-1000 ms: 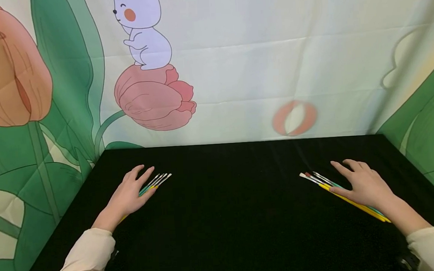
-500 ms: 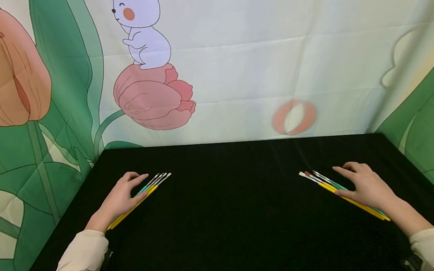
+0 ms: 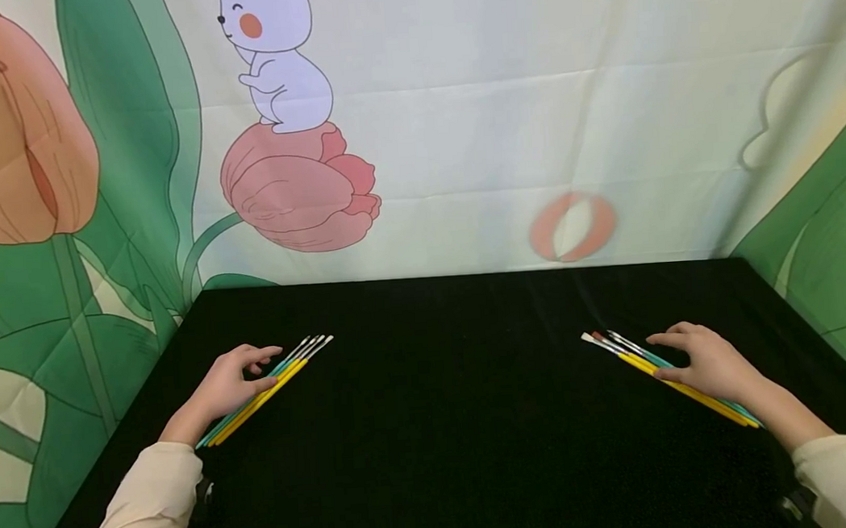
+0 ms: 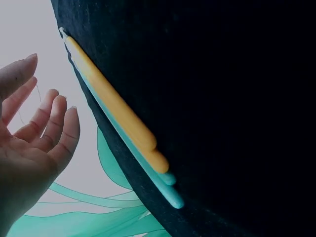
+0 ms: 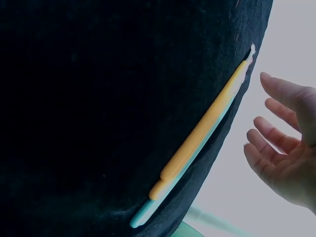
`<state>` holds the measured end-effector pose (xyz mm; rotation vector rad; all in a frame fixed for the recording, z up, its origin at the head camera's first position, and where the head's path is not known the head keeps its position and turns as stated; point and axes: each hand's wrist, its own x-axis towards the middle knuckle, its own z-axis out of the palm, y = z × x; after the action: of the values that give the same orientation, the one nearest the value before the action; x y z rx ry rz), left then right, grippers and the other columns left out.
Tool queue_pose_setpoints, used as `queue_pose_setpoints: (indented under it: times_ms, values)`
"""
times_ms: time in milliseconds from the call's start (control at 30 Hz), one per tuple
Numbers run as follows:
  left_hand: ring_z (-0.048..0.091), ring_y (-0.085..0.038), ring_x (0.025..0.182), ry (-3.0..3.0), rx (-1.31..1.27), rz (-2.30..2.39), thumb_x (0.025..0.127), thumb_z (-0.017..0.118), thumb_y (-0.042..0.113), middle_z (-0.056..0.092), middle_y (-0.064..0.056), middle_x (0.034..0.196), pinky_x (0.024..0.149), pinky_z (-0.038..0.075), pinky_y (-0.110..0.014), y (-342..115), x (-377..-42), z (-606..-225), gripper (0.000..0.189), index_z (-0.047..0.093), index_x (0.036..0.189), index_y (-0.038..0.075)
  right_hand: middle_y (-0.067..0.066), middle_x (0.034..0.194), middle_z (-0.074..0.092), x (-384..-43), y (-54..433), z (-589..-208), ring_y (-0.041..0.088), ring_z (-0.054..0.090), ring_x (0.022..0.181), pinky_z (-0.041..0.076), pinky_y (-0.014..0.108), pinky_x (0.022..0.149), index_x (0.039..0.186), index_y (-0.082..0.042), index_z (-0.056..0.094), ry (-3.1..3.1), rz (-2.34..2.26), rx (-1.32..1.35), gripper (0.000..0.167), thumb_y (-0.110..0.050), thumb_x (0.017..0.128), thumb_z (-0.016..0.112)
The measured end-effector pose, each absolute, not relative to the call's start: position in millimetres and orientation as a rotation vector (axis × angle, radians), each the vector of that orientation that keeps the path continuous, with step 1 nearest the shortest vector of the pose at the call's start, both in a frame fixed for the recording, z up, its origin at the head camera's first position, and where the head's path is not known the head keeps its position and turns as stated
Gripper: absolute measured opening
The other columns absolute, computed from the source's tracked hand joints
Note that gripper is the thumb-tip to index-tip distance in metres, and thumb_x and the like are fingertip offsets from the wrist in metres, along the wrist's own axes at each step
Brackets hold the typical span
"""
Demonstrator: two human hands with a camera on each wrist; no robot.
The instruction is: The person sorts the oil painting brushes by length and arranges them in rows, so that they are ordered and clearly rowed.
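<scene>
Slanting across the black cloth at the left is a bundle of paintbrushes (image 3: 256, 407) with yellow and teal handles, bristles toward the far side. My left hand (image 3: 228, 381) hovers over its outer side, thumb apart from loosely bent fingers, nothing in its grasp. At the right lies a second bundle of paintbrushes (image 3: 709, 403), also yellow and teal, with one reddish-brown tip. My right hand (image 3: 716, 365) is above that bundle, thumb and fingers apart and gently curved. Both wrist views show a gap between the hand (image 4: 42, 133) and the brushes (image 4: 113, 108).
A black cloth (image 3: 447, 424) covers the table between the two bundles. Behind it hangs a pale backdrop (image 3: 445, 149) printed with tulips, leaves and a white animal. The table's far edge meets this backdrop.
My left hand has drawn back and left, uncovering more of the left brushes, and its fingers have bent more. The right hand's fingers have also drawn in toward the thumb. Both bundles stay put.
</scene>
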<state>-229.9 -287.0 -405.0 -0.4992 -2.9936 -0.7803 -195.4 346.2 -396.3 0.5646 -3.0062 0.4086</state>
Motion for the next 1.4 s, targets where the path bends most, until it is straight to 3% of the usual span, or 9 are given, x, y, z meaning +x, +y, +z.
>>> queue_pose_setpoints:
  times_ms: [567, 767, 933, 1167, 1400]
  values:
    - [0.055, -0.027, 0.09, -3.202, -0.314, -1.003, 0.084, 0.063, 0.011, 0.051, -0.025, 0.113, 0.07, 0.048, -0.037, -293, -244, -413, 0.048, 0.049, 0.128, -0.001, 0.018, 0.097, 0.058, -212, 365, -412, 0.028, 0.055, 0.083, 0.046, 0.042, 0.066, 0.114, 0.005, 0.058, -3.143, 0.694, 0.442, 0.041, -0.018, 0.081, 0.067]
    - [0.055, -0.027, 0.091, -3.214, -0.267, -1.062, 0.083, 0.06, 0.002, 0.051, -0.025, 0.114, 0.071, 0.048, -0.037, -294, -245, -413, 0.048, 0.048, 0.13, 0.001, 0.02, 0.1, 0.058, -216, 373, -413, 0.03, 0.056, 0.087, 0.048, 0.039, 0.066, 0.117, 0.006, 0.055, -3.215, 0.87, 0.35, 0.044, -0.014, 0.079, 0.065]
    - [0.055, -0.029, 0.092, -3.213, -0.249, -1.094, 0.079, 0.059, -0.006, 0.05, -0.026, 0.114, 0.073, 0.049, -0.039, -294, -248, -415, 0.054, 0.046, 0.131, -0.001, 0.016, 0.097, 0.057, -219, 379, -416, 0.024, 0.055, 0.082, 0.046, 0.033, 0.061, 0.116, 0.007, 0.055, -3.216, 0.985, 0.309, 0.044, -0.01, 0.077, 0.066]
    - [0.054, -0.024, 0.082, -3.207, -0.254, -1.117, 0.076, 0.058, -0.012, 0.052, -0.024, 0.108, 0.07, 0.048, -0.036, -293, -248, -414, 0.056, 0.046, 0.13, -0.004, 0.008, 0.089, 0.056, -219, 378, -415, 0.019, 0.052, 0.076, 0.044, 0.032, 0.061, 0.111, 0.008, 0.057, -3.233, 1.052, 0.28, 0.04, -0.009, 0.077, 0.067]
    - [0.051, -0.025, 0.082, -3.205, -0.259, -1.107, 0.076, 0.059, -0.009, 0.056, -0.016, 0.095, 0.068, 0.046, -0.034, -294, -248, -414, 0.054, 0.045, 0.128, -0.007, 0.007, 0.086, 0.056, -220, 376, -414, 0.019, 0.05, 0.074, 0.043, 0.033, 0.06, 0.111, 0.01, 0.056, -3.23, 1.076, 0.28, 0.038, -0.005, 0.077, 0.064]
